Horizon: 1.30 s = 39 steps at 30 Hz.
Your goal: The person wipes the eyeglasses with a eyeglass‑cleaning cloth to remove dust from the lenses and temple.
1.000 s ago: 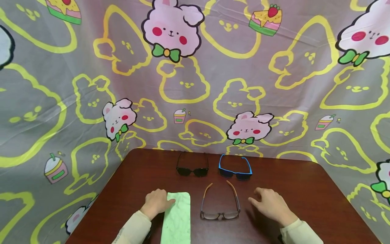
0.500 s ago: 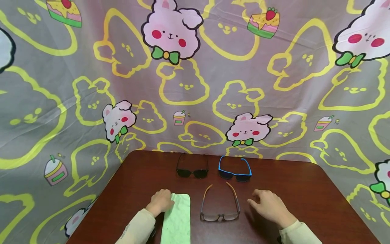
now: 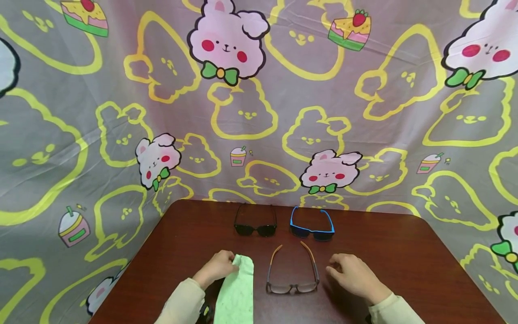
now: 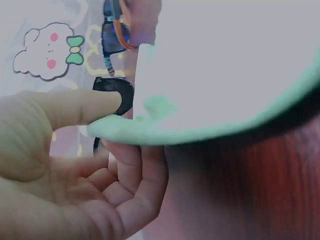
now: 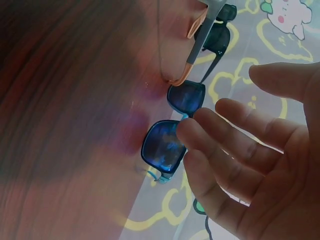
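A light green cloth (image 3: pixel 236 292) lies in front of the person, left of the middle in the head view. My left hand (image 3: pixel 219 264) pinches its far left edge between thumb and fingers, and that edge is raised off the table. The left wrist view shows the thumb (image 4: pixel 85 106) above the cloth's edge and the fingers below it. To the right of the cloth lie eyeglasses (image 3: pixel 279 288) with orange-tipped temples, unfolded. My right hand (image 3: pixel 354 275) is beside them, holding nothing, its fingers loosely bent in the right wrist view.
Black sunglasses (image 3: pixel 245 231) and blue-framed sunglasses (image 3: pixel 299 231) lie unfolded at the back of the dark brown table (image 3: pixel 384 243). Behind and at the sides hangs a grey curtain (image 3: pixel 259 148) with cartoon rabbits. A small dark object (image 3: pixel 206 312), partly hidden, shows by the left wrist.
The left hand has moved right, from resting on the cloth's edge to pinching it, and the far left corner is now drawn up and rightward. The right hand has shifted slightly left.
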Each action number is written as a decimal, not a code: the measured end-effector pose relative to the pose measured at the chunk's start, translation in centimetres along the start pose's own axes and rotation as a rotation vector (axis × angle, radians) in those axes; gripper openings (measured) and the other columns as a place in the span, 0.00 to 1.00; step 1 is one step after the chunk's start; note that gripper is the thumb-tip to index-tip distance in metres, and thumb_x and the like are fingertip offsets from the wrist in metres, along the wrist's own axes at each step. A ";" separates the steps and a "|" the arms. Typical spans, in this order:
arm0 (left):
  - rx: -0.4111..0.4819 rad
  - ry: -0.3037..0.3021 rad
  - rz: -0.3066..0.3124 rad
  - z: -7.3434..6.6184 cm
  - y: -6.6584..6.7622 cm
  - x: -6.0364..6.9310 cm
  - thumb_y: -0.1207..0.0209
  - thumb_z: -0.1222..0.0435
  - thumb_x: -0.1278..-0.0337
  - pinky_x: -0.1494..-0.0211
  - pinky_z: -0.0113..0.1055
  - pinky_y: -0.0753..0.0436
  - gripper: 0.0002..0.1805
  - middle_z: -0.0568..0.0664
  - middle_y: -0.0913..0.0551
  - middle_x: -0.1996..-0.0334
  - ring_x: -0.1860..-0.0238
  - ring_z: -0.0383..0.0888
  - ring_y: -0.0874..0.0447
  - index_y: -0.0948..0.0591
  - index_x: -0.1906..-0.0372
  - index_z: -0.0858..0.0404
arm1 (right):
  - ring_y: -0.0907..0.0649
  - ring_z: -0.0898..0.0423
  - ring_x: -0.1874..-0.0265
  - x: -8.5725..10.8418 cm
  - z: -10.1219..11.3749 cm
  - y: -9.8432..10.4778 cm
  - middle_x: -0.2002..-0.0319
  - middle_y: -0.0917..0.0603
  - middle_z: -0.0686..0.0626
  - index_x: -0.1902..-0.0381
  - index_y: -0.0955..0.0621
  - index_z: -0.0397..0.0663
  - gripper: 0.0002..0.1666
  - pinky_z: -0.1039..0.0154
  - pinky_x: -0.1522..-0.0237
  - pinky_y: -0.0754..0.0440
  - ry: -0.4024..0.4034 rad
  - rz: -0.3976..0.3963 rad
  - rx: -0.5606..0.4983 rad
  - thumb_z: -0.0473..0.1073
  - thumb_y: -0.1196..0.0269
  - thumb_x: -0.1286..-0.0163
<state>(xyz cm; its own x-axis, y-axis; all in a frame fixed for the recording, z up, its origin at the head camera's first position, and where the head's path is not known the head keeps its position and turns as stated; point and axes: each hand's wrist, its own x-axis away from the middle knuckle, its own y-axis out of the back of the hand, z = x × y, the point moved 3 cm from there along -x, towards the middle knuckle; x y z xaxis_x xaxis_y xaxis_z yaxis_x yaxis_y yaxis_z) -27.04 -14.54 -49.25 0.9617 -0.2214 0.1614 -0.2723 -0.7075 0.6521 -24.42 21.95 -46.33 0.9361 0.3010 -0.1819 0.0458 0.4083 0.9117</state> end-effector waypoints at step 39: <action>0.783 -0.185 -0.010 -3.4 2.3 3.5 0.42 0.66 0.39 0.61 0.37 0.20 0.19 0.53 0.16 0.63 0.64 0.43 0.17 0.25 0.49 0.77 | 0.21 0.63 0.65 0.2 1.6 -2.9 0.63 0.22 0.55 0.65 0.17 0.45 0.20 0.69 0.68 0.21 0.522 0.017 -0.124 0.23 0.39 0.57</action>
<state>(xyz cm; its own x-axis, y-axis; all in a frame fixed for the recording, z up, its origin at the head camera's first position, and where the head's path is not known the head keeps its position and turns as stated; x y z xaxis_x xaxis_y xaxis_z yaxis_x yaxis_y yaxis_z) -24.20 -14.67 -44.72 0.9624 -0.2715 -0.0122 -0.2717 -0.9600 -0.0674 -23.82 19.43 -48.40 0.6373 0.6838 -0.3554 -0.0385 0.4888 0.8716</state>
